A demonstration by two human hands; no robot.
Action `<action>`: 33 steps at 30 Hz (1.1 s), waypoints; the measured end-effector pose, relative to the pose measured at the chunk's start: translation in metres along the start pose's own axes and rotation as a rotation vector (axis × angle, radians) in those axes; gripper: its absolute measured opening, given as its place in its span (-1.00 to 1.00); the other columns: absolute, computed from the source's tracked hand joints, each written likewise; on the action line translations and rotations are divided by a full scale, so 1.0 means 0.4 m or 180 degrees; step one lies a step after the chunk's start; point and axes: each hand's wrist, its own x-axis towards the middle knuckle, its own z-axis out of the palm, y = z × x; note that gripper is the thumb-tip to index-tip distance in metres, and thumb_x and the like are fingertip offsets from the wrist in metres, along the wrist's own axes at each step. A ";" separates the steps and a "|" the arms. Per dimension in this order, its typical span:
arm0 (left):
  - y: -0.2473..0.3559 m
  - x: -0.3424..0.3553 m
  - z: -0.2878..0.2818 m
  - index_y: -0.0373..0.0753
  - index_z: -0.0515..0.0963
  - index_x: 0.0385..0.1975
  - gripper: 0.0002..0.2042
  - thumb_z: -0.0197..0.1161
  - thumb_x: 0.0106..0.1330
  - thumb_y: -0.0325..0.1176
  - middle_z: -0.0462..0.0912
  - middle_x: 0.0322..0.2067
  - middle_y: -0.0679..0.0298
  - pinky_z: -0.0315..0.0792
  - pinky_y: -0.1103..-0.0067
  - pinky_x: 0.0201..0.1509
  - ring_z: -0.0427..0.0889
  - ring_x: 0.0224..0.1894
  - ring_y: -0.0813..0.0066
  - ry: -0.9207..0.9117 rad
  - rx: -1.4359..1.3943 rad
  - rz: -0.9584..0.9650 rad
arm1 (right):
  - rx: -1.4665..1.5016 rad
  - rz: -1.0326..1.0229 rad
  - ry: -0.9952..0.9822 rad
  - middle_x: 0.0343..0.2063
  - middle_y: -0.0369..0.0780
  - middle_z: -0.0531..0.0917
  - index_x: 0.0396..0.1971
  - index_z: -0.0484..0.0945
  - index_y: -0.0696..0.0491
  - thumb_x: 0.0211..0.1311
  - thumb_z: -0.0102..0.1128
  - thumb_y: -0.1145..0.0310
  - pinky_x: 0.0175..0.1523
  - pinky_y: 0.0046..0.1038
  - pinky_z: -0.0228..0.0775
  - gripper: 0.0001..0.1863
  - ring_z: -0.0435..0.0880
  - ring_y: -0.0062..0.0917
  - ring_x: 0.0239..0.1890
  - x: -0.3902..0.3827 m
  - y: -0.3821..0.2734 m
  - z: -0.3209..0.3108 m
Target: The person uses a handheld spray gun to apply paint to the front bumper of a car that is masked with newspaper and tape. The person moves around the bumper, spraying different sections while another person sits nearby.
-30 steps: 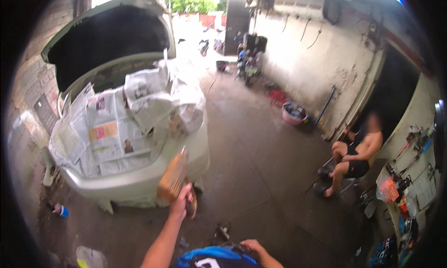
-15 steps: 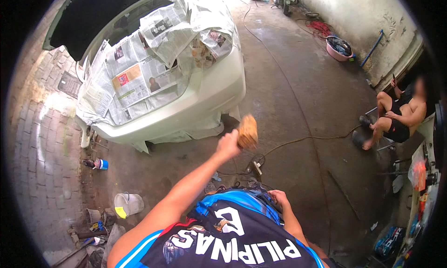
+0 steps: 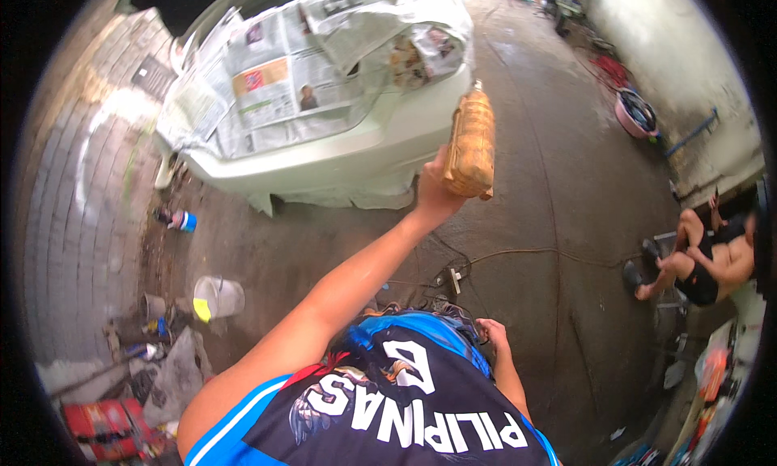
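My left hand (image 3: pixel 439 192) is wrapped round the handle of an orange-tan power tool (image 3: pixel 472 146), which has a thick barrel-shaped body and a short metal tip pointing away from me. I cannot make out its exact kind. The arm is stretched forward, with the tool in front of the right end of a pale car bumper (image 3: pixel 324 150). Newspaper sheets (image 3: pixel 283 78) cover the car body above that bumper. Down by my waist, my right hand (image 3: pixel 492 333) hangs loosely open, with no object visible in it.
A cable and a white socket strip (image 3: pixel 455 281) lie on the floor ahead of me. To the left are a white bucket (image 3: pixel 218 297), a blue-banded can (image 3: pixel 188 222) and a red case (image 3: pixel 109 425). A person (image 3: pixel 712 260) sits at right; a pink basin (image 3: pixel 635 116) stands beyond.
My left hand has risen forward and right with the tool, whose tip now points away from me. The view has shifted, and a red case has come into sight. My right hand stays by my waist.
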 end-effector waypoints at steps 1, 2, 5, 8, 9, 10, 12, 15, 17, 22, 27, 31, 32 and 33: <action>-0.007 -0.015 -0.009 -0.29 0.39 -0.26 -0.62 0.43 0.04 -0.29 0.52 -0.55 0.22 0.45 0.48 -0.48 0.57 -0.52 0.34 0.0029 -0.0420 -0.0028 | -0.0012 -0.0015 0.0021 -0.68 -0.38 0.50 -0.32 0.68 0.11 0.17 0.18 0.34 -0.58 -0.64 0.13 -0.81 0.38 -0.72 -0.66 0.004 -0.013 -0.004; -0.019 -0.046 -0.024 -0.25 0.40 -0.33 -0.68 0.41 0.08 -0.27 0.48 -0.59 0.31 0.40 0.53 -0.52 0.50 -0.57 0.46 -0.0054 -0.0888 -0.0169 | -0.0067 0.0030 0.0140 -0.68 -0.38 0.50 -0.32 0.67 0.12 0.17 0.18 0.34 -0.58 -0.64 0.13 -0.81 0.38 -0.73 -0.66 0.010 -0.028 -0.004; -0.087 -0.153 -0.085 -0.13 0.44 -0.51 -0.78 0.36 0.15 -0.22 0.41 -0.67 0.49 0.29 0.65 -0.59 0.37 -0.66 0.71 0.0092 -0.1980 -0.1962 | -0.0216 -0.0052 0.0037 -0.67 -0.39 0.50 -0.32 0.67 0.13 0.16 0.20 0.35 -0.57 -0.64 0.12 -0.81 0.37 -0.73 -0.66 0.019 -0.054 -0.009; -0.205 -0.273 -0.243 -0.05 0.47 -0.54 -0.81 0.37 0.10 -0.20 0.41 -0.67 0.50 0.29 0.68 -0.54 0.37 -0.63 0.70 0.0731 -0.2065 -0.2524 | -0.0347 -0.0018 0.0044 -0.66 -0.38 0.52 -0.33 0.67 0.13 0.16 0.20 0.34 -0.56 -0.65 0.13 -0.81 0.37 -0.74 -0.66 0.028 -0.058 -0.017; -0.241 -0.312 -0.305 -0.06 0.47 -0.54 -0.81 0.37 0.11 -0.21 0.40 -0.66 0.50 0.30 0.69 -0.53 0.36 -0.63 0.70 0.1126 -0.2038 -0.2487 | -0.0411 0.0079 0.0115 -0.66 -0.38 0.52 -0.33 0.67 0.13 0.16 0.20 0.34 -0.55 -0.65 0.13 -0.81 0.37 -0.74 -0.66 0.030 -0.053 -0.019; -0.276 -0.343 -0.371 -0.06 0.45 -0.55 -0.81 0.35 0.13 -0.24 0.41 -0.64 0.49 0.30 0.69 -0.53 0.37 -0.62 0.71 0.1591 -0.1547 -0.2765 | -0.0432 0.0015 -0.0021 -0.67 -0.37 0.52 -0.33 0.68 0.13 0.16 0.20 0.34 -0.55 -0.65 0.14 -0.81 0.37 -0.74 -0.66 0.032 -0.047 -0.024; -0.326 -0.392 -0.470 -0.09 0.42 -0.56 -0.81 0.32 0.15 -0.29 0.39 -0.65 0.48 0.30 0.67 -0.57 0.37 -0.64 0.69 0.2492 -0.1481 -0.2796 | -0.0570 0.0126 -0.0065 -0.67 -0.36 0.53 -0.33 0.68 0.12 0.16 0.21 0.33 -0.55 -0.64 0.14 -0.81 0.37 -0.74 -0.67 0.039 -0.032 -0.028; -0.349 -0.412 -0.510 -0.13 0.39 -0.54 -0.82 0.28 0.18 -0.35 0.35 -0.70 0.46 0.32 0.63 -0.63 0.36 -0.70 0.65 0.3022 -0.1245 -0.2628 | -0.0542 0.0150 -0.0137 -0.67 -0.35 0.53 -0.33 0.68 0.11 0.16 0.22 0.31 -0.55 -0.63 0.15 -0.81 0.37 -0.72 -0.67 0.050 -0.004 -0.020; -0.328 -0.394 -0.454 -0.13 0.39 -0.54 -0.82 0.29 0.17 -0.35 0.35 -0.71 0.46 0.32 0.63 -0.63 0.37 -0.69 0.64 0.2712 -0.1577 -0.2845 | -0.0531 0.0047 -0.0242 -0.67 -0.35 0.54 -0.33 0.68 0.11 0.18 0.21 0.30 -0.55 -0.62 0.17 -0.80 0.38 -0.70 -0.67 0.061 0.009 -0.009; -0.188 -0.280 -0.222 -0.14 0.43 -0.47 -0.84 0.31 0.16 -0.33 0.38 -0.68 0.46 0.34 0.64 -0.59 0.38 -0.67 0.66 0.1111 -0.2251 -0.2555 | -0.0640 0.0062 -0.0108 -0.66 -0.36 0.54 -0.35 0.68 0.08 0.18 0.23 0.28 -0.53 -0.58 0.22 -0.81 0.41 -0.67 -0.65 0.052 0.015 0.008; -0.052 -0.082 -0.091 -0.18 0.44 -0.43 -0.84 0.29 0.20 -0.31 0.41 -0.66 0.45 0.33 0.66 -0.59 0.40 -0.67 0.68 -0.0005 -0.1858 -0.1597 | -0.0337 -0.0157 0.0206 -0.67 -0.37 0.53 -0.35 0.69 0.06 0.17 0.22 0.29 -0.52 -0.60 0.20 -0.82 0.41 -0.68 -0.64 0.008 0.030 0.001; -0.035 0.068 -0.052 -0.32 0.49 -0.33 -0.76 0.35 0.14 -0.33 0.56 -0.60 0.31 0.46 0.52 -0.49 0.58 -0.57 0.40 0.0431 0.0262 0.1559 | 0.0236 -0.0188 0.0348 -0.69 -0.38 0.52 -0.30 0.68 0.08 0.21 0.13 0.26 -0.53 -0.63 0.16 -0.76 0.39 -0.71 -0.65 -0.039 0.086 0.007; -0.040 0.065 -0.037 -0.31 0.49 -0.29 -0.73 0.37 0.11 -0.32 0.59 -0.56 0.26 0.48 0.49 -0.45 0.61 -0.52 0.35 0.0300 0.0246 0.1324 | 0.0323 -0.0254 0.0332 -0.69 -0.38 0.52 -0.30 0.67 0.08 0.21 0.13 0.26 -0.53 -0.63 0.16 -0.76 0.38 -0.71 -0.66 -0.051 0.100 0.014; -0.050 0.063 -0.024 -0.30 0.50 -0.25 -0.69 0.40 0.08 -0.31 0.62 -0.53 0.22 0.50 0.46 -0.42 0.64 -0.47 0.31 0.0180 0.0244 0.1096 | 0.0408 -0.0249 0.0350 -0.69 -0.38 0.52 -0.29 0.67 0.09 0.22 0.12 0.27 -0.54 -0.63 0.15 -0.76 0.38 -0.71 -0.66 -0.059 0.110 0.022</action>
